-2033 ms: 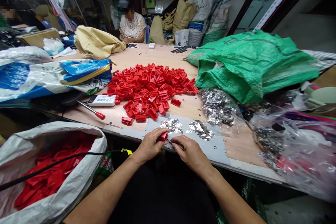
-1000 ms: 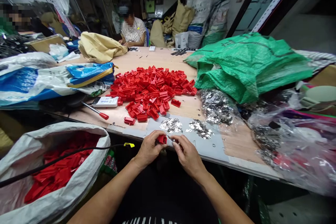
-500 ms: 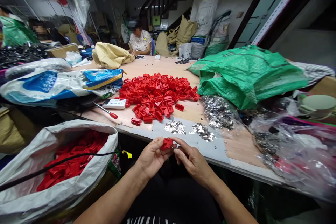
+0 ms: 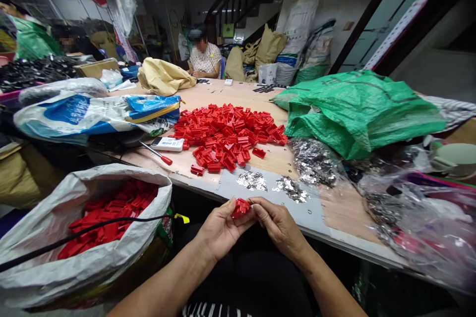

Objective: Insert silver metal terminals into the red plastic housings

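- The left hand (image 4: 219,232) is pinching a glossy red plastic block (image 4: 241,208) between thumb and fingers.
- The right hand (image 4: 278,225) is holding its fingertips close together at that block's side; whether they are gripping anything, I cannot tell.
- Beyond both hands, a heap of hollow, angular red plastic pieces (image 4: 230,131) is covering part of the wood-coloured counter (image 4: 345,213).
- Just past the right hand, flat, shiny metal bits (image 4: 253,181) are lying in two piles.

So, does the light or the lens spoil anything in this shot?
Head view: the left-hand pile of metal pieces glints nearly white; in the same head view, the staircase sinks into gloom, and whether the right hand holds anything beside the red piece is too small to tell.
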A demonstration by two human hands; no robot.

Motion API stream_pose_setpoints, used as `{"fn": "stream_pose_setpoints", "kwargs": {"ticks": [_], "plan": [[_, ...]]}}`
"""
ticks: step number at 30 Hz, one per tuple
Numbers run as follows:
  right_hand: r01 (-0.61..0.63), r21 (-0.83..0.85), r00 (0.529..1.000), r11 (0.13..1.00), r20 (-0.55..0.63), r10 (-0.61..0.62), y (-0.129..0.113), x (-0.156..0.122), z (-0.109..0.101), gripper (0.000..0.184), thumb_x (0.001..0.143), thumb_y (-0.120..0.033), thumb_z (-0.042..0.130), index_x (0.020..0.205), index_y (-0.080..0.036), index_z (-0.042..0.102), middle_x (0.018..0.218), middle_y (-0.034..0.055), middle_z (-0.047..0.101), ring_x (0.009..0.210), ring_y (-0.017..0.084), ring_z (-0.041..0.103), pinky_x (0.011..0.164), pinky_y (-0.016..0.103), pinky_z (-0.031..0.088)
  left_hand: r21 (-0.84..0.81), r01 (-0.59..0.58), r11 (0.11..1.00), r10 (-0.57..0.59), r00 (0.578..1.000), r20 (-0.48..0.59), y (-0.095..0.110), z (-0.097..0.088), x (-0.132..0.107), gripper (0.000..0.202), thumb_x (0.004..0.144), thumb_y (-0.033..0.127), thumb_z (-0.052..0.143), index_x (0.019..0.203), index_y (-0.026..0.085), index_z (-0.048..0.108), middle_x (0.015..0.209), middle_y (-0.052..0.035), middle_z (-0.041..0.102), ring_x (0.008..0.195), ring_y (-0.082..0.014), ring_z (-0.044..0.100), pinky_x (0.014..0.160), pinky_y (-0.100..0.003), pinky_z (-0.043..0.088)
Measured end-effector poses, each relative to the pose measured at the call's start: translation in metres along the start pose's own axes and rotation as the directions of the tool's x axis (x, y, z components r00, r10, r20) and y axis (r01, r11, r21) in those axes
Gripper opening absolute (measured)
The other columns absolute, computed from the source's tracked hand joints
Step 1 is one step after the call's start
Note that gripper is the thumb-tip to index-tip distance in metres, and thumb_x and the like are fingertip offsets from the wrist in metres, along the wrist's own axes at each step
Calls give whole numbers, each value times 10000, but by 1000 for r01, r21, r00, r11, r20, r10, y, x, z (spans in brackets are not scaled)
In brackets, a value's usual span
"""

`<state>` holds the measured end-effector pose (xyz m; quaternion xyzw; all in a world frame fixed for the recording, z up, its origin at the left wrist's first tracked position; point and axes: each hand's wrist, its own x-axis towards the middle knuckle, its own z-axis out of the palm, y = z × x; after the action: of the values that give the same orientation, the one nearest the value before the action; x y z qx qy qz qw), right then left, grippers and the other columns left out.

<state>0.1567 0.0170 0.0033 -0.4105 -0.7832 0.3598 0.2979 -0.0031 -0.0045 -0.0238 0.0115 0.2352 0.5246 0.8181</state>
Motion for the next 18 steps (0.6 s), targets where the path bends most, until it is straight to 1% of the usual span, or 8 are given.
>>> {"fn": "stream_pose_setpoints", "kwargs": {"ticks": [2, 4, 6, 9, 11, 14, 16, 18], "plan": [[-11, 1, 999, 1000, 35, 11, -2, 1, 1, 324, 964, -371, 362, 1108, -219, 609, 806, 34, 675, 756, 170, 632, 733, 273, 489, -27, 6, 1000, -7, 1000, -19, 2, -1, 0, 166, 872, 198, 556, 834, 62, 643, 817, -112, 727, 786, -202, 704, 985, -418, 450], [-10, -13, 999, 1000, 47, 11, -3, 3, 5, 293, 949, -373, 402, 1104, -227, 604, 857, 39, 679, 795, 178, 633, 753, 283, 485, -33, 4, 999, -5, 1000, -23, 3, -4, 1, 167, 877, 201, 549, 821, 72, 639, 811, -99, 720, 763, -179, 696, 951, -386, 473], [-19, -45, 999, 999, 38, 20, -3, 5, 10, 253, 914, -379, 477, 1074, -230, 605, 873, 39, 681, 758, 176, 624, 712, 276, 481, -18, -7, 1000, 7, 1000, -17, 3, -8, 1, 156, 875, 208, 556, 819, 84, 633, 806, -84, 710, 736, -152, 681, 870, -325, 506], [-36, -102, 998, 994, 48, 41, 1, 7, 17, 207, 859, -375, 563, 1000, -229, 606, 768, 12, 661, 647, 157, 581, 623, 256, 458, 1, -51, 999, 51, 999, -17, 1, -16, 0, 113, 843, 217, 605, 811, 110, 619, 778, -59, 689, 693, -126, 653, 742, -261, 514], [-31, -109, 997, 994, 67, 38, 3, 10, 19, 180, 851, -370, 573, 952, -225, 603, 713, -4, 634, 603, 144, 544, 584, 244, 438, -6, -74, 997, 74, 997, -35, 1, -22, -1, 124, 824, 250, 633, 838, 128, 614, 791, -50, 680, 696, -127, 644, 742, -270, 507], [-22, -66, 999, 998, 28, 24, -1, 21, 19, 183, 860, -377, 560, 947, -219, 591, 676, -16, 598, 570, 128, 503, 545, 228, 412, -32, -51, 998, 50, 998, -40, 0, -32, -1, 327, 823, 429, 601, 979, 141, 604, 907, -81, 671, 781, -164, 646, 797, -324, 494], [-14, -30, 999, 999, -41, 12, -13, 34, 23, 195, 854, -390, 562, 937, -214, 583, 637, -28, 566, 543, 119, 483, 515, 221, 395, -40, -18, 999, 16, 999, -39, -2, -40, 1, 452, 808, 524, 568, 1063, 150, 577, 978, -101, 653, 838, -192, 642, 813, -349, 483], [9, 16, 995, 1000, -96, -7, -33, 50, 34, 198, 840, -399, 571, 908, -214, 581, 602, -41, 537, 513, 111, 471, 485, 213, 378, -25, 11, 1000, -12, 997, -73, -7, -49, 4, 469, 793, 535, 573, 1077, 162, 563, 990, -100, 642, 844, -201, 636, 806, -354, 476]]}}
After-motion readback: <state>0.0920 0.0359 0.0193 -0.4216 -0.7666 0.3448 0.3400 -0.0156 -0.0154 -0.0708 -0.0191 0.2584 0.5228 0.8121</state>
